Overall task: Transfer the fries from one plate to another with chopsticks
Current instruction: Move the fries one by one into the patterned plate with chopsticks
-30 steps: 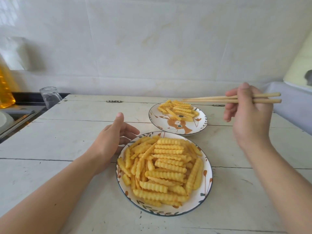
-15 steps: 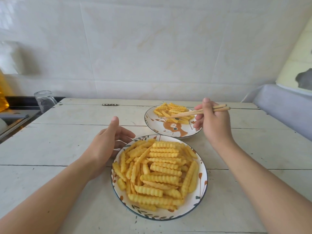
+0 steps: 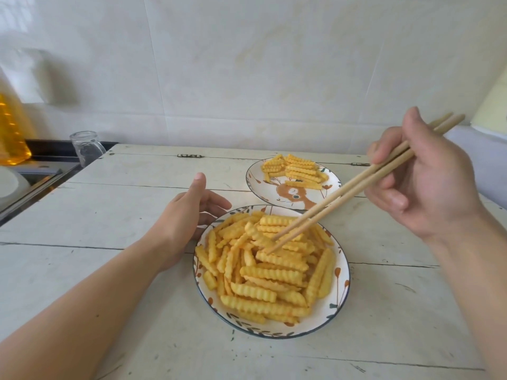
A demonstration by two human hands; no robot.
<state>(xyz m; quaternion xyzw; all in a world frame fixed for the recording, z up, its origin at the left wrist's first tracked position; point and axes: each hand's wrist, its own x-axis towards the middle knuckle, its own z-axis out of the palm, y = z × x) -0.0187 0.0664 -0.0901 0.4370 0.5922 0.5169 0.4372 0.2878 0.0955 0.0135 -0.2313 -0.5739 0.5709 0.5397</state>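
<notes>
We've got the chopsticks (image 3: 354, 192) in our right hand (image 3: 422, 182), fingers clenched around the upper ends so the long reach lets the tips dip into the pile without our hand hovering over the food. The tips are down in the top of the heap on the near plate (image 3: 341, 294), right against one crinkle fry (image 3: 256, 237) that sits tilted above the rest. Can't really tell if that fry is actually pinched yet or just being nudged, the tips look close together but it's blurry there.

Our left hand (image 3: 186, 218) is resting on the counter (image 3: 96, 215) just beside the near plate's left rim, fingers relaxed and spread, holding nothing. Looks like it's parked there to steady the plate if the chopsticks shove it, which makes sense on a smooth painted surface.

Most of the fries (image 3: 274, 272) are on the near plate. The far plate (image 3: 263, 189), the one with the deer drawing, sits just behind and has a smaller batch (image 3: 293, 170) piled along its back half, so we'd guess we're early-ish in the job.

A glass jar (image 3: 86, 148) stands off at the back left corner, well apart from all this.
</notes>
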